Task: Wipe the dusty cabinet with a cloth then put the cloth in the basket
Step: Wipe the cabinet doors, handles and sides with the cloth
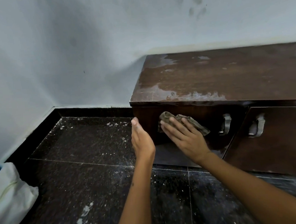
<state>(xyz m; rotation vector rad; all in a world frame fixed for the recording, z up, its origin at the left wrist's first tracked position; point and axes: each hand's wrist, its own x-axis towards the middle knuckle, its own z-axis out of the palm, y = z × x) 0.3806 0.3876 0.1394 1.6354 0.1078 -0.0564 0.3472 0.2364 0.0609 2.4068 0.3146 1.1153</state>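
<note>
Cabinet [228, 75], low and dark brown, fills the 2 o'clock part of the view against a pale blue wall [70, 47]; its top shows pale dusty streaks along the front and left edges. On the left door front, just below the top edge, the right hand [183, 135] lies flat with fingers spread, pressing a crumpled brownish cloth [193, 122] against the wood. The cloth pokes out above the fingertips and trails toward 3 o'clock, short of the metal door handle [226, 124]. A second handle [257, 126] sits on the neighbouring door, further toward 3 o'clock. The left hand [142, 140] is open and holds nothing, fingers straight, its fingertips at the cabinet's left front corner. Below, the dark speckled floor [85, 150] carries white flecks and smears. At 8 o'clock, a white fabric item [10, 198] shows at the frame's edge.
</note>
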